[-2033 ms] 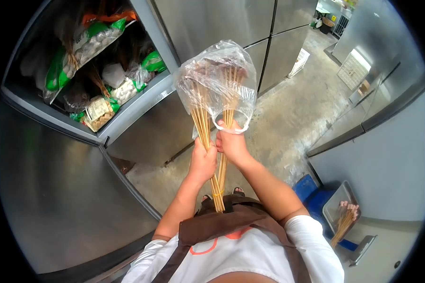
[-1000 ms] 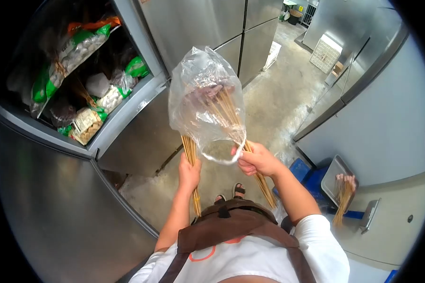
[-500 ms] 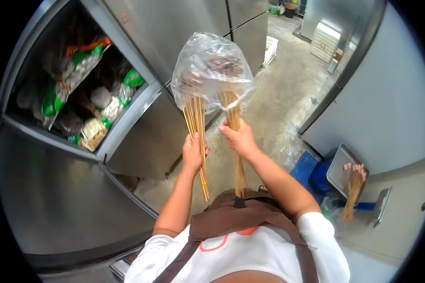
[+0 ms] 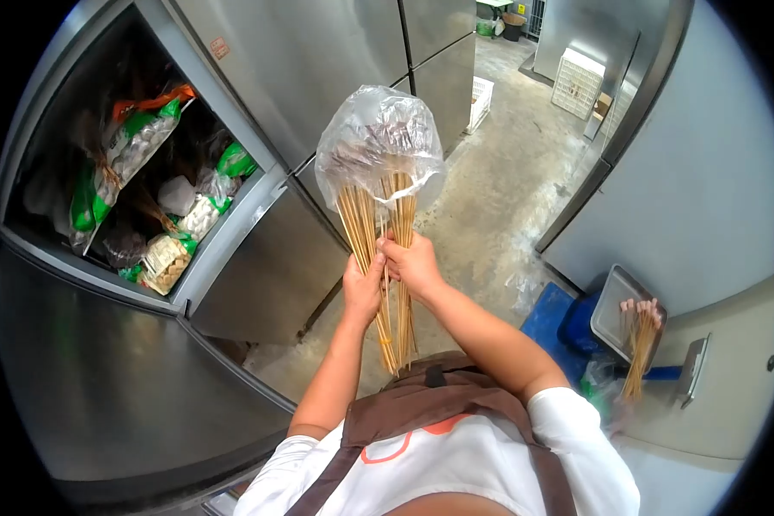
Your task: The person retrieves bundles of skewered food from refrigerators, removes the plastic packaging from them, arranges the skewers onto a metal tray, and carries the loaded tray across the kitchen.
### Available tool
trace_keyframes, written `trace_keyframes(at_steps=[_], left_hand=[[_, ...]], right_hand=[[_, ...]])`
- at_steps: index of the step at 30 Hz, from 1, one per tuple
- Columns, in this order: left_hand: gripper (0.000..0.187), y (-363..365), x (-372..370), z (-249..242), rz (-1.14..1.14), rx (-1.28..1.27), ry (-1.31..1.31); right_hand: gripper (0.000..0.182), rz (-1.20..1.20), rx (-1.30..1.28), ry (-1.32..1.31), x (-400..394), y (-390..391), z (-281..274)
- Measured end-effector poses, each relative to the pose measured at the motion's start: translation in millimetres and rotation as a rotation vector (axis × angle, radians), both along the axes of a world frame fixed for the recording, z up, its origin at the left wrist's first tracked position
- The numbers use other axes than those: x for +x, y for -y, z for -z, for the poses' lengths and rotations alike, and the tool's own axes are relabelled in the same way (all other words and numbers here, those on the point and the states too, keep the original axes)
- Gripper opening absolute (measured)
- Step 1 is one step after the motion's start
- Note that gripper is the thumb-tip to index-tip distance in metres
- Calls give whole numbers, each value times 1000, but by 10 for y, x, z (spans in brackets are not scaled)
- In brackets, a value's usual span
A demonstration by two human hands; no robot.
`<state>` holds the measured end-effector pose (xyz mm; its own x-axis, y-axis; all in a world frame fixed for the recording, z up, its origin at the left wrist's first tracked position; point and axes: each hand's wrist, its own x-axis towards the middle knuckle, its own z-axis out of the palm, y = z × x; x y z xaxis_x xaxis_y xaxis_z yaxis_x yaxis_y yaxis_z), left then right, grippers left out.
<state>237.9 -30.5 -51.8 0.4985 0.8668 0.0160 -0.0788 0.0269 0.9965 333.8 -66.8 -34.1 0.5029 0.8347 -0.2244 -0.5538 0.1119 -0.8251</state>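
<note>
Two bundles of skewers are held side by side in front of me, their upper ends inside one clear plastic bag [image 4: 378, 138]. Dark reddish food shows dimly through the plastic; its kind I cannot make out. My left hand [image 4: 363, 288] is wrapped round the left bundle of skewers [image 4: 359, 219], which has a yellow band near its lower end. Fingers closed, my right hand [image 4: 411, 262] grips the right bundle of skewers [image 4: 404, 215]. The hands nearly touch, and the bare stick ends point down toward my apron [image 4: 439, 404].
At left, an open freezer compartment [image 4: 181, 292] holds several green-and-clear food packages [image 4: 199, 217]. Steel doors [image 4: 310, 69] stand ahead. To the right, a metal tray [image 4: 615, 297] with more skewers [image 4: 641, 344] rests above a blue bin [image 4: 580, 322]. White crates [image 4: 576, 82] stand farther back on the concrete floor.
My hands have come together, bringing the two bundles close side by side. The bag has narrowed and sits slightly lower in view.
</note>
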Motion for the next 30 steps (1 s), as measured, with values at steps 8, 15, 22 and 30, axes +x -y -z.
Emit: trace_keyframes(at_steps=[8, 15, 22, 30], left_hand=[[23, -99, -74, 221, 23, -242, 119], [12, -341, -106, 652, -77, 242, 133], [28, -811, -300, 339, -101, 725, -248], [30, -537, -243, 232, -35, 609, -263]], right_hand=[[9, -183, -60, 295, -58, 51, -236], [10, -322, 139, 322, -193, 46, -305], [13, -15, 520, 201, -216, -512, -543], [12, 9, 337, 658, -217, -301, -884]])
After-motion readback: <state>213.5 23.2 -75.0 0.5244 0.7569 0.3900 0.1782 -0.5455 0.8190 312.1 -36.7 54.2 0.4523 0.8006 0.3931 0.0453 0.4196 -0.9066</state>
